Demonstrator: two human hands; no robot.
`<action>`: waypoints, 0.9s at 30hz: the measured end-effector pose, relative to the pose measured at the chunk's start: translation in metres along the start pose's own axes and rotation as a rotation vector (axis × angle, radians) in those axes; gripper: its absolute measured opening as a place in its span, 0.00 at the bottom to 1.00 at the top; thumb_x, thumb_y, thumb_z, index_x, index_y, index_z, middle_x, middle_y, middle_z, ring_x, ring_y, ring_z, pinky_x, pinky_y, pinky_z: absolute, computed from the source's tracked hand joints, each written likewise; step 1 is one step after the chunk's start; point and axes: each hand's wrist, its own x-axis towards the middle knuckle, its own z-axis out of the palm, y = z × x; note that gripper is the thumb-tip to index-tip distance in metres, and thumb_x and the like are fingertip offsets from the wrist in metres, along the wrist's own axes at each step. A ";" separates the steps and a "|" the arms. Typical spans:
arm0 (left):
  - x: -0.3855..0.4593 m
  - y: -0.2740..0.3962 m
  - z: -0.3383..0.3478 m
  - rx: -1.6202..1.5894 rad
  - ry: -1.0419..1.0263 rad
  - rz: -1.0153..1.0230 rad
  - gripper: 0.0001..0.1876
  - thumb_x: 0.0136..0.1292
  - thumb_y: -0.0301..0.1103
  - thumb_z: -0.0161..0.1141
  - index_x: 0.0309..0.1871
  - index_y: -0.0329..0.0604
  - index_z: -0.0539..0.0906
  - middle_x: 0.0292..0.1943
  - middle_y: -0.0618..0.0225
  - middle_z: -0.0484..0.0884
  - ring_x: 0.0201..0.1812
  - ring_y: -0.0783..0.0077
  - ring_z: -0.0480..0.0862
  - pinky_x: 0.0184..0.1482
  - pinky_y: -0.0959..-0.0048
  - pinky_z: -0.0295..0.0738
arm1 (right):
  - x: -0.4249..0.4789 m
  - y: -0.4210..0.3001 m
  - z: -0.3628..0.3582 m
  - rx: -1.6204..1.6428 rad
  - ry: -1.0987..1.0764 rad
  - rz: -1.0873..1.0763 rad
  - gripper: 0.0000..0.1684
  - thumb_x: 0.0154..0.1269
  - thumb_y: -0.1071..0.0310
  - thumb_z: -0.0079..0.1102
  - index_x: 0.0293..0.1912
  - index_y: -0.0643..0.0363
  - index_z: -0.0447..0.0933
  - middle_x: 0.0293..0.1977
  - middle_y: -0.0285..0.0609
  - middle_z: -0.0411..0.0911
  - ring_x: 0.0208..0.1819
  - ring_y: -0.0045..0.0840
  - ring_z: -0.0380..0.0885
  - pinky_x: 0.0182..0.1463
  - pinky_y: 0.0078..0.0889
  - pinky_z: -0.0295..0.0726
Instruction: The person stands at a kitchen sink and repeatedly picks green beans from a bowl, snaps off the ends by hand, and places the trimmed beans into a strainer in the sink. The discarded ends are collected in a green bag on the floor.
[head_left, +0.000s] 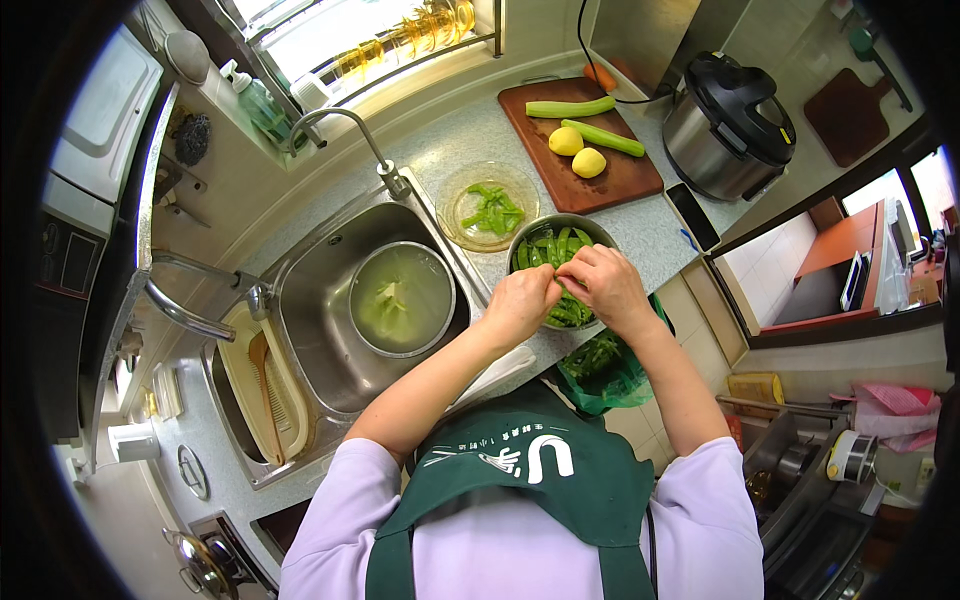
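Note:
My left hand and my right hand meet at the fingertips above a metal bowl. Between them they pinch a small green piece, apparently a pea pod, mostly hidden by the fingers. Flat green pea pods fill the bowl, partly covered by my hands. Just beyond it, a clear glass plate carries a small heap of green pods. Below the counter edge, under my right forearm, hangs a green plastic bag with green trimmings inside.
Left of the bowl, a steel sink holds a round pot of cloudy water with pale leaves. A cutting board bears green stalks and two lemons. An electric pressure cooker and a phone sit right.

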 end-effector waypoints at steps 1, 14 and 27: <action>0.001 0.001 0.002 -0.030 0.048 -0.003 0.08 0.64 0.31 0.48 0.34 0.35 0.73 0.27 0.46 0.76 0.32 0.43 0.77 0.35 0.55 0.71 | 0.000 -0.002 0.003 0.080 0.057 0.051 0.05 0.54 0.68 0.64 0.32 0.57 0.78 0.29 0.38 0.74 0.36 0.33 0.75 0.40 0.34 0.74; 0.001 -0.002 0.012 -0.289 0.041 -0.169 0.09 0.63 0.31 0.47 0.33 0.34 0.74 0.27 0.44 0.77 0.32 0.41 0.78 0.35 0.54 0.72 | -0.013 0.004 0.011 0.634 0.392 0.488 0.05 0.62 0.70 0.63 0.38 0.60 0.81 0.30 0.31 0.75 0.29 0.13 0.68 0.34 0.14 0.67; 0.011 -0.027 -0.003 -1.373 -0.465 -0.514 0.05 0.54 0.24 0.46 0.29 0.44 0.74 0.18 0.80 0.62 0.15 0.85 0.56 0.18 0.80 0.45 | -0.013 0.023 0.000 1.674 0.144 0.577 0.11 0.72 0.60 0.52 0.48 0.55 0.70 0.35 0.33 0.74 0.34 0.13 0.72 0.39 0.15 0.71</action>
